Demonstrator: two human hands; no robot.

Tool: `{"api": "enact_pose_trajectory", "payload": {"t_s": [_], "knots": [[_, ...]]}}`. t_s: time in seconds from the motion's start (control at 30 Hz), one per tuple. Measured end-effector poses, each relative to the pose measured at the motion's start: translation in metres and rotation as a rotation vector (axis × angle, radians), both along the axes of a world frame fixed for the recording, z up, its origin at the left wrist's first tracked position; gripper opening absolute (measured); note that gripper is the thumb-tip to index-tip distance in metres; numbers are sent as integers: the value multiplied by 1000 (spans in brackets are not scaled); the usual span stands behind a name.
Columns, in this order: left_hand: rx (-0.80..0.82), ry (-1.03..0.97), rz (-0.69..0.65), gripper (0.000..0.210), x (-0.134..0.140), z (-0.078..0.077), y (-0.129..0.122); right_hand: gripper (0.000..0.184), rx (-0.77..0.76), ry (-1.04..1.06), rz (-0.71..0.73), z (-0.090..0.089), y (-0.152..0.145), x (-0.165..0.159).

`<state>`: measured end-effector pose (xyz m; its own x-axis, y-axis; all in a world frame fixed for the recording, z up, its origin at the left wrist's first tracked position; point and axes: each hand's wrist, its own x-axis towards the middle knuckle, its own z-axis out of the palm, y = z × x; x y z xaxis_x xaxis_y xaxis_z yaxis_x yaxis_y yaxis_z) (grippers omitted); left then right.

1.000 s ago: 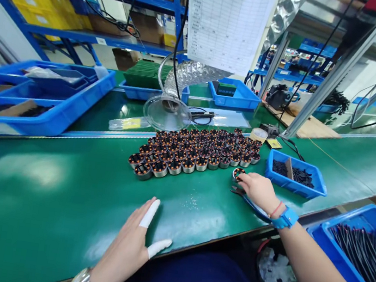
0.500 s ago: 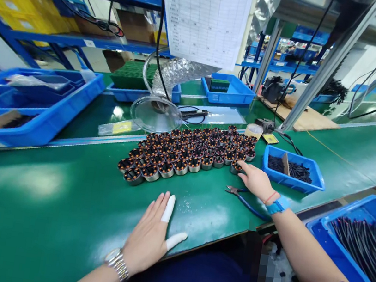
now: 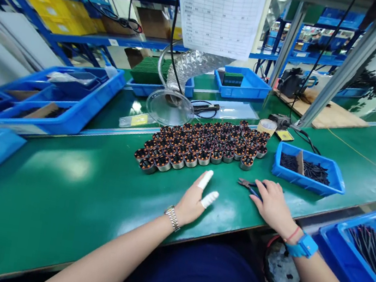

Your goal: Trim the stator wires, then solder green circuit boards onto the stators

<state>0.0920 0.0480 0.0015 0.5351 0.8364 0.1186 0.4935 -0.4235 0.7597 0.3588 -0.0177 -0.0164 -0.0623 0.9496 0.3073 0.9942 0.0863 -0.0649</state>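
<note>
While the blue-handled metal pliers [image 3: 246,184] lie on the glossy green surface [image 3: 80,182] in front of the right end of the cluster of round silver-sided parts with black and copper-coloured tops [image 3: 204,157], the bare right hand [image 3: 272,204] is over their handles, thumb and fingers parted; whether it grips them cannot be told. The pliers' nose points left. The cluster stands in close, slanting rows, and one round part [image 3: 246,163] sits at its near right corner. In front of the cluster's middle, the left hand [image 3: 195,202] is open, with white covers [image 3: 205,179] on thumb and forefinger and a metal-banded watch [image 3: 172,218] at the wrist.

To the right of the cluster stands a small blue plastic bin [image 3: 303,181], holding short black pieces [image 3: 316,173] on both sides of a brown cardboard divider [image 3: 300,162]. At the cluster's far right corner is a cream-coloured roll of tape [image 3: 267,126]. Behind the cluster are a clear round hood [image 3: 170,109] on a silver flexible duct [image 3: 198,64] and, farther back, a blue tray [image 3: 146,90] of green boards [image 3: 150,70].
</note>
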Motion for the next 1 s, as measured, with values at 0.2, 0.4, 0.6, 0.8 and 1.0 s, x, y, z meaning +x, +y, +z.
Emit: {"api": "enact_pose_trajectory", "payload": {"t_s": [0.2, 0.4, 0.6, 0.8, 1.0], "knots": [[-13, -276, 596, 44, -89, -9, 6, 28, 20, 735, 213, 22, 24, -22], [-329, -800, 639, 37, -56, -20, 6, 40, -219, 1062, 212, 15, 100, -100], [-479, -923, 521, 35, 3, -16, 2, 44, -392, 1157, 353, 6, 118, -141], [-638, -1097, 486, 32, -31, 6, -46, 51, -478, 1327, 395, 18, 77, -159], [-1278, -830, 426, 26, -73, -16, -111, 44, -177, 1443, 79, 13, 59, -131]]}}
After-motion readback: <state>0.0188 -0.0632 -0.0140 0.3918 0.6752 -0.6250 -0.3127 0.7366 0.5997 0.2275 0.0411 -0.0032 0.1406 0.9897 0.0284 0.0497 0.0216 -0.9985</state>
